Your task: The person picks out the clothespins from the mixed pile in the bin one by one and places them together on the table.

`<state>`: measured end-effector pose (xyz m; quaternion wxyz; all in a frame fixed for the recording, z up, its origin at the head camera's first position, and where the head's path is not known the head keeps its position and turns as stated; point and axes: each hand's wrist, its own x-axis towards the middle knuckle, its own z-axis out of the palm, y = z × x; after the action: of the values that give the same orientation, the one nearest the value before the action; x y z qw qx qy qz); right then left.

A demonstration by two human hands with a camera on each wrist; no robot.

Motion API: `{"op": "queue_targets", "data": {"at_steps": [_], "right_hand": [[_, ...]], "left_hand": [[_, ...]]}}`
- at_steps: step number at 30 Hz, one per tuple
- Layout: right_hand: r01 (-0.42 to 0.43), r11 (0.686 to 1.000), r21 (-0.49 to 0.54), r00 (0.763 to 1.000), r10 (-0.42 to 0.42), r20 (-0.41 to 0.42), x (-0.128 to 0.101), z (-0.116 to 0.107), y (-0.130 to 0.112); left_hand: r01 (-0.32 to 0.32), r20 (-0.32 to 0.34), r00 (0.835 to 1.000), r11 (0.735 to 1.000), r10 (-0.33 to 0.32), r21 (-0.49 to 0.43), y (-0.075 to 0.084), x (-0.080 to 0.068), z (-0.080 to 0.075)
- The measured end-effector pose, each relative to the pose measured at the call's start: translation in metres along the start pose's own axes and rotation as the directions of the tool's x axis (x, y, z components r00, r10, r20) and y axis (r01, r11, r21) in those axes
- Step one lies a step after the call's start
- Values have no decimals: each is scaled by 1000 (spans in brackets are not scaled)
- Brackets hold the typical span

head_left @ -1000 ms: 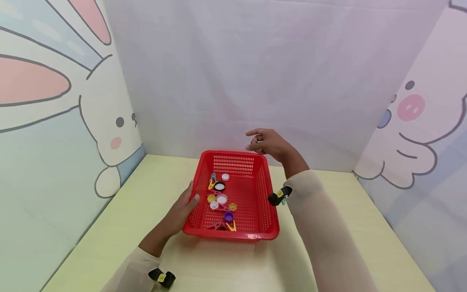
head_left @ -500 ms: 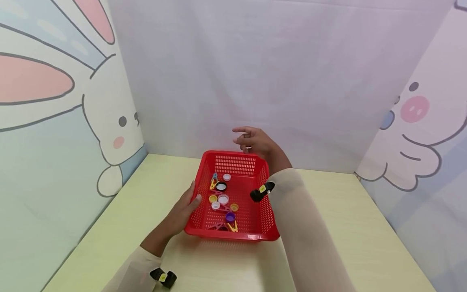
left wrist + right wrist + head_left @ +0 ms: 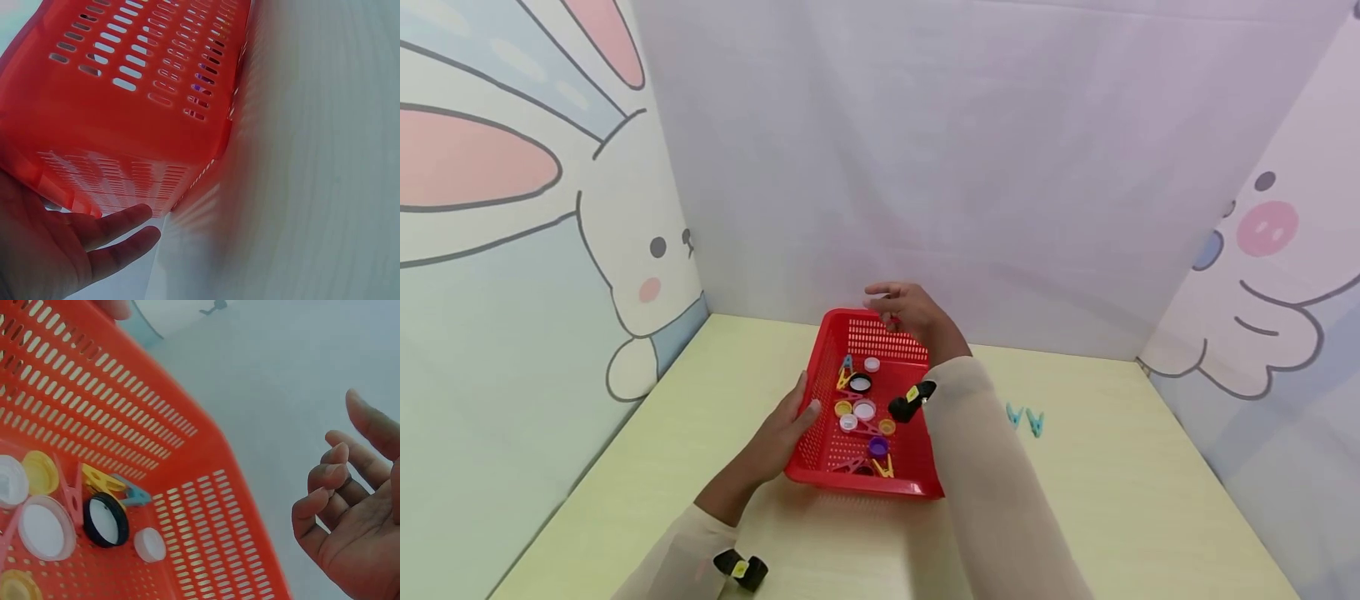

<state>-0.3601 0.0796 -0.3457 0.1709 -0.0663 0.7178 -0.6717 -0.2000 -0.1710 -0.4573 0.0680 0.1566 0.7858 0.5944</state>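
over the red basket point(image 3: 917, 479) the right hand point(image 3: 913, 312) has dropped lower, fingers loose, left hand point(image 3: 782, 433) pressing flat.

Basket point(image 3: 830, 451) on table point(image 3: 1120, 508), near its back wall; bottle caps point(image 3: 864, 409) and clothespins point(image 3: 844, 379) inside, toward its left side. Left hand point(image 3: 778, 437) against basket's left wall, right hand point(image 3: 910, 312) above its far rim. Two clothespins point(image 3: 1025, 419) on table, right of basket.

basket point(image 3: 820, 379): red, slotted | black-rimmed cap point(image 3: 861, 383) | purple cap point(image 3: 877, 447) | teal clips point(image 3: 1025, 418)
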Motion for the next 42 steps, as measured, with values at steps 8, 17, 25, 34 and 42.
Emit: {"op": "queue_targets", "data": {"at_steps": [8, 17, 25, 34, 42], "right_hand": [[-123, 978, -166, 992, 121, -20, 12, 3, 23], [-144, 883, -448, 990, 129, -65, 20, 17, 48], [-143, 837, -529, 990, 112, -90, 25, 26, 57], [-201, 784, -588, 979, 179, -96, 30, 27, 70], [-162, 768, -620, 986, 146, -77, 40, 28, 78]], "left_hand": [[33, -13, 999, 999, -33, 17, -1, -2, 3], [23, -1, 1000, 1000, -23, -1, 3, -4, 6], [15, 6, 1000, 1000, -15, 1, 5, -5, 9], [32, 4, 999, 999, -32, 13, 5, -7, 12], [38, -9, 999, 999, -38, 38, 8, -6, 11]]}}
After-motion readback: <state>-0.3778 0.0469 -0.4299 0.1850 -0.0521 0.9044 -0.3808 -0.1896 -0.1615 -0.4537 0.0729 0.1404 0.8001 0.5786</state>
